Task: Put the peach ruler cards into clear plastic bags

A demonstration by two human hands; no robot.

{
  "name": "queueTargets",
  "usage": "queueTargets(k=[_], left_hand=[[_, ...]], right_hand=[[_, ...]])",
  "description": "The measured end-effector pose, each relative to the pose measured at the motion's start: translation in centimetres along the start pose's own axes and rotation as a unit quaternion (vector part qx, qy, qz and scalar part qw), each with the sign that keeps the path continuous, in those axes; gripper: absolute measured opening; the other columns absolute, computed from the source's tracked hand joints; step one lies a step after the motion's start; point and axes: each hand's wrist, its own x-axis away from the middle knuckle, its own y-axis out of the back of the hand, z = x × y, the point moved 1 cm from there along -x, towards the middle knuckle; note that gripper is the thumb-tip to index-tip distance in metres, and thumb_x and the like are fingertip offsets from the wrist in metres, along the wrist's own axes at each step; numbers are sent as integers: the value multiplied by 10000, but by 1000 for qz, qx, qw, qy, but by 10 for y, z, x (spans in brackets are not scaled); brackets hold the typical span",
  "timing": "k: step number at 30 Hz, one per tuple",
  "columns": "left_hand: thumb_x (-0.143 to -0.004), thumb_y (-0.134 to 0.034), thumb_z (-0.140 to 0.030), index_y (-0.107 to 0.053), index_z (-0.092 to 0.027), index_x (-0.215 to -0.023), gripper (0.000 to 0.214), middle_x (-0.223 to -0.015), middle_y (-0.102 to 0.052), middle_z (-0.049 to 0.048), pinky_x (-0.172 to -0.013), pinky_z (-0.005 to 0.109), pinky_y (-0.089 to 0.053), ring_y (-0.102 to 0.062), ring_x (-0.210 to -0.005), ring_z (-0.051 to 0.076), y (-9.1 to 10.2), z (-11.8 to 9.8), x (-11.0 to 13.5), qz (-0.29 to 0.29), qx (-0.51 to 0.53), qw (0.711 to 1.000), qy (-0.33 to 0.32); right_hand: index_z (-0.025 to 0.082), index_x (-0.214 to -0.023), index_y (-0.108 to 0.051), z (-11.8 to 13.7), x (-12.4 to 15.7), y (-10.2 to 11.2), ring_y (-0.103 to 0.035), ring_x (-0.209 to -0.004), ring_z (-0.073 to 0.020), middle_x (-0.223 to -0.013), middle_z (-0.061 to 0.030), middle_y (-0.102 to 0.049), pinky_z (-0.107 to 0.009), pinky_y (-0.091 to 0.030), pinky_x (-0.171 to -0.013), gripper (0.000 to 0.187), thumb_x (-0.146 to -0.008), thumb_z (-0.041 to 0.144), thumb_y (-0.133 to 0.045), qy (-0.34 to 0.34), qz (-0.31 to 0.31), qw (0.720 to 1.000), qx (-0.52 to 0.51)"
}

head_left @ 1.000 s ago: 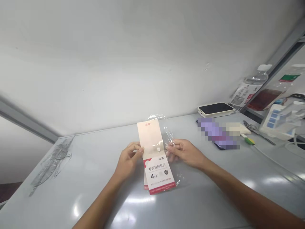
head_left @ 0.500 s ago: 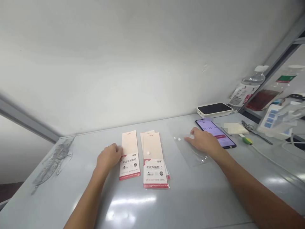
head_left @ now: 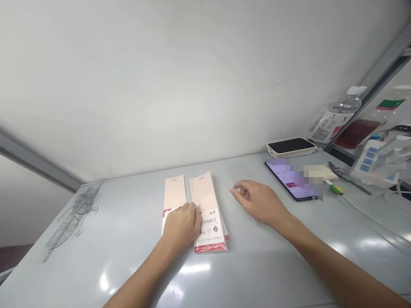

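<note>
Two lots of pink-and-red printed cards lie side by side on the grey table (head_left: 257, 265): a single card (head_left: 175, 190) on the left and a small stack (head_left: 207, 194) on the right. My left hand (head_left: 183, 222) rests knuckles up across their lower halves, fingers curled down on the stack's left edge. My right hand (head_left: 260, 201) hovers just right of the stack, thumb and forefinger pinched together. A clear plastic sleeve (head_left: 233, 173) shows only faintly on the table under and beyond that hand. Whether the pinch holds its edge I cannot tell.
A phone with a lit screen (head_left: 290, 179) lies at the right rear. Behind it sits a dark-topped white device (head_left: 290, 146). Further right are a plastic bottle (head_left: 337, 115), scissors (head_left: 348, 177), a cable and boxes. A white wall closes off the back.
My left hand moved right from the single card onto the stack. My right hand left its flat press on the clear sleeve, came left toward the cards and pinched.
</note>
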Motion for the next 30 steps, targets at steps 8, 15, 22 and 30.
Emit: queueTargets(k=[8, 15, 22, 30], left_hand=[[-865, -288, -237, -499, -193, -760, 240, -660, -544, 20, -457, 248, -279, -471, -510, 123, -4, 0, 6, -81, 57, 989, -106], [-863, -304, -185, -505, -192, -1065, 285, -777, -614, 57, -532, 239, -390, -564, -655, 142, -8, -7, 13, -145, 160, 962, -165], [-857, -271, -146, -549, -190, -954, 298, -723, -601, 49, -513, 233, -360, -522, -594, 125, -7, -6, 14, -101, 139, 968, -184], [-840, -346, -224, -590, -188, -862, 248, -597, -555, 16, -502, 223, -333, -464, -515, 109, -3, -8, 13, -76, 199, 965, -151]], right_hand=[[182, -894, -616, 38, 24, -20, -548, -582, -152, -770, -36, -647, -261, -411, -519, 355, -759, 486, -489, 4, 173, 935, -308], [164, -813, -617, 51, 38, -22, -568, -654, -177, -727, -41, -638, -264, -433, -554, 181, -753, 281, -492, -7, 165, 908, -385], [173, -729, -613, 50, 37, -18, -560, -662, -177, -671, -24, -612, -261, -432, -566, 138, -727, 219, -482, 1, 164, 912, -375], [167, -721, -599, 52, 41, -21, -538, -625, -152, -658, -18, -591, -250, -425, -559, 166, -762, 244, -458, 5, 186, 898, -399]])
